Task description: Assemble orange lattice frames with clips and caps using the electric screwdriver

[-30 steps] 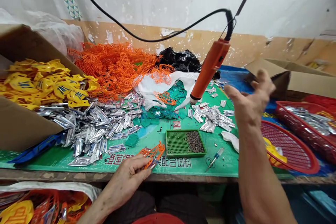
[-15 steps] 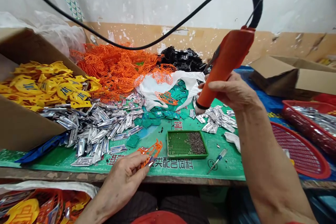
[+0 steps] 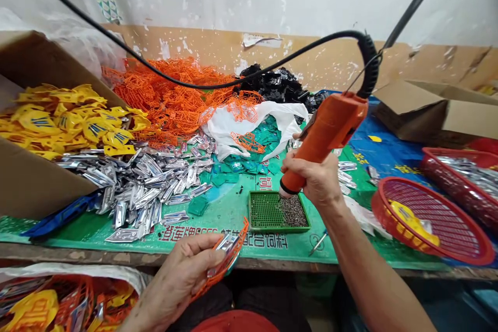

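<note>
My left hand [image 3: 190, 267] pinches an orange plastic frame [image 3: 238, 254] with a silver piece [image 3: 224, 247] laid against it, held above the table's front edge. My right hand [image 3: 317, 176] is wrapped round an orange electric screwdriver [image 3: 321, 137], which hangs from a black cable. The tool's tip points down over the green screw tray [image 3: 268, 225]; whether it touches a screw I cannot make out. Small dark screws [image 3: 293, 211] fill the tray's right part. Right of the tray lies a small hand screwdriver [image 3: 319, 241], partly behind my right forearm.
Silver pieces [image 3: 150, 181], orange frames [image 3: 167, 104], teal parts [image 3: 268, 137] and black parts [image 3: 272, 83] are heaped behind. A cardboard box [image 3: 42, 181] of yellow parts stands left. Right are a red basket [image 3: 462, 228] and an open carton [image 3: 412, 114]. The cable [image 3: 218, 85] crosses the view.
My right hand has lowered the electric screwdriver to the screw tray. The left hand has turned the orange frame, so its silver piece now shows.
</note>
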Motion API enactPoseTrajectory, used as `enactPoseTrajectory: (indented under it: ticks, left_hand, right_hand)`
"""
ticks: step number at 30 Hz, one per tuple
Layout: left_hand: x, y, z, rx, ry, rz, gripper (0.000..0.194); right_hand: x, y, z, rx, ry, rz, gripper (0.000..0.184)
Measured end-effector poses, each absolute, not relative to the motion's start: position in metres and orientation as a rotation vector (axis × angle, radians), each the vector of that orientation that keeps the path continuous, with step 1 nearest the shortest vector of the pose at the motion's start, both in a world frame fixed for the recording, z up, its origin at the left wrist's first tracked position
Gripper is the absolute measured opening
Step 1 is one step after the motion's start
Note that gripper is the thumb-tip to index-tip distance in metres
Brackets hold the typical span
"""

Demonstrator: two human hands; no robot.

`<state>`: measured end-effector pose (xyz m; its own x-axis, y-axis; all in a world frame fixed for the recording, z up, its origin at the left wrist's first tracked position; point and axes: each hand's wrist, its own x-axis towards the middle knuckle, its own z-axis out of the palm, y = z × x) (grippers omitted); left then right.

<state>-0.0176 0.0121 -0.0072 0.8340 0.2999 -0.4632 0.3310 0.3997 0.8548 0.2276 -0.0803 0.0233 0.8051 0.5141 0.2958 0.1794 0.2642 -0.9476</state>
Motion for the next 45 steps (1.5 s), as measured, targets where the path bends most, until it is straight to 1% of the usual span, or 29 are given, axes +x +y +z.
enactPoseTrajectory:
  ticks: [4, 7, 11, 21, 27, 45]
  left_hand:
    - [-0.011, 0.001, -0.008, 0.940, 0.690, -0.025, 0.021]
    - [-0.009, -0.003, -0.010, 0.939, 0.697, -0.051, 0.024]
    - [-0.010, -0.004, -0.015, 0.982, 0.696, -0.097, 0.026]
    - [-0.006, -0.007, -0.013, 0.985, 0.672, -0.096, 0.024]
    - [-0.007, -0.008, -0.013, 1.034, 0.681, -0.098, 0.022]
    - [-0.006, -0.004, -0.008, 1.356, 0.667, -0.111, 0.034]
  right_hand:
    - [0.226, -0.081, 0.015, -1.335, -0.614, 0.189, 0.022]
    - [0.225, -0.080, 0.012, -1.366, -0.604, 0.168, 0.016]
    - [0.223, -0.080, 0.010, -1.340, -0.558, 0.189, 0.021]
    - [0.224, -0.082, 0.006, -1.369, -0.556, 0.165, 0.016]
    - [0.223, -0.081, 0.004, -1.343, -0.557, 0.184, 0.020]
    - [0.221, -0.082, 0.000, -1.319, -0.580, 0.169, 0.017]
